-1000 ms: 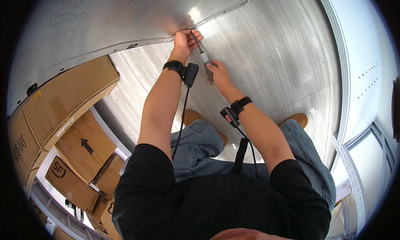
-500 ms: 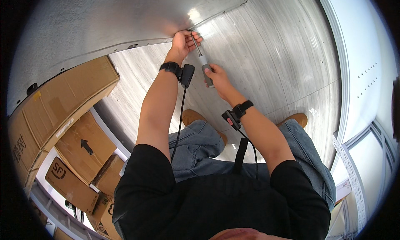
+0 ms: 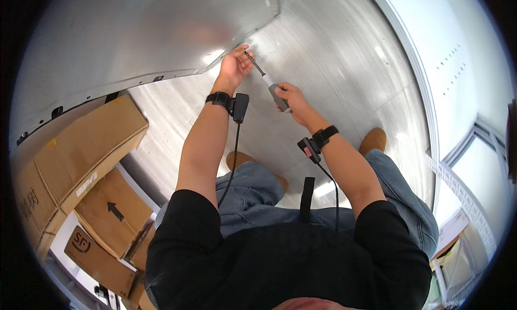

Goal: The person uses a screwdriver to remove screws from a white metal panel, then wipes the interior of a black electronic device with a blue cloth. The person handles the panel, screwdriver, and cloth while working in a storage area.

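Observation:
My right hand (image 3: 291, 99) is closed round the grey handle of a screwdriver (image 3: 278, 96). Its dark shaft slants up and left to my left hand (image 3: 235, 68). There the palm is turned up and the fingers are apart, loosely curved about the shaft's tip. Whether a small part sits at the tip, I cannot make out. Just beyond both hands is the lower edge of a large grey metal panel (image 3: 156, 35), with small holes and slots along it. My left fingertips are close to that edge; contact cannot be told.
Cardboard boxes (image 3: 89, 154) are stacked at the left beside the panel. Pale wood-look flooring (image 3: 334, 68) lies below, with my brown shoes (image 3: 372, 140) on it. A white panel (image 3: 431, 35) and perforated metal rails (image 3: 466, 197) stand at the right. Black cables hang from both wrist straps.
The view has shifted, and the panel's corner now appears farther left. My right hand and the screwdriver have moved slightly right and down. My left fingers have shifted a little left around the tip.

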